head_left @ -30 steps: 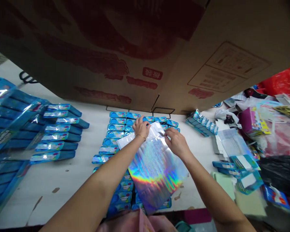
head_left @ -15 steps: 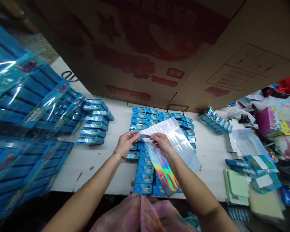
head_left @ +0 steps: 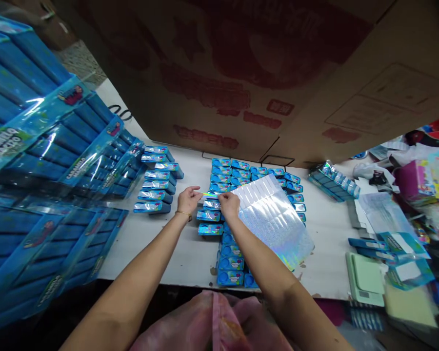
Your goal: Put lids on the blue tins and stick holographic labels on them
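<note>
A thin, shiny sticker strip (head_left: 209, 195) is stretched between my two hands, above the rows of small blue boxes. My left hand (head_left: 189, 201) pinches its left end, with some fingers stretched out. The other end is between the fingertips of my right hand (head_left: 229, 204). To the right of that hand, a silvery holographic sheet (head_left: 274, 219) lies across the boxes and partly hides them. Blue boxes (head_left: 210, 229) with printed tops stand in columns under and in front of my hands.
Another row of blue boxes (head_left: 153, 195) stands to the left, beside tall wrapped stacks (head_left: 73, 131). A large cardboard carton (head_left: 241, 87) fills the back. On the right are a wrapped box pack (head_left: 334, 181), a pale green scale (head_left: 366, 280) and a pile of bags and packaging.
The strip has come away from the sheet and is now held taut over the boxes. My hands have left the sheet's corner, and the sheet lies flatter. The view has shifted slightly.
</note>
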Available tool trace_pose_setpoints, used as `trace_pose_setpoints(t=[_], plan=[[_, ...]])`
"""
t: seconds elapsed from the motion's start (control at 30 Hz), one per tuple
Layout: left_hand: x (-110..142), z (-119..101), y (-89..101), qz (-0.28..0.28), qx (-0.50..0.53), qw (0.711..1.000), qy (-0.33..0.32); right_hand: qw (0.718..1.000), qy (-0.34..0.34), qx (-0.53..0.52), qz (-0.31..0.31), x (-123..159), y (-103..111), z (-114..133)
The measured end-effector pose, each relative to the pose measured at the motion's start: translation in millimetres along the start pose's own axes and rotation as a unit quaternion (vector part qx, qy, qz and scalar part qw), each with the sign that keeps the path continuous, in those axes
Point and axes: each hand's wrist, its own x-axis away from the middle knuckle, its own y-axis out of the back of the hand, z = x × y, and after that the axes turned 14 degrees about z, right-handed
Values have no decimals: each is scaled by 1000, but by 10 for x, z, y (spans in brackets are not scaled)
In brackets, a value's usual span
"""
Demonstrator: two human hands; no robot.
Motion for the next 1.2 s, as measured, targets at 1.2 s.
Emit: trace_pose_setpoints(t=[1.2], plan=[[-507, -621, -2117, 45, -445, 885, -129, 891, 226, 392, -46, -1060, 2025, -994]])
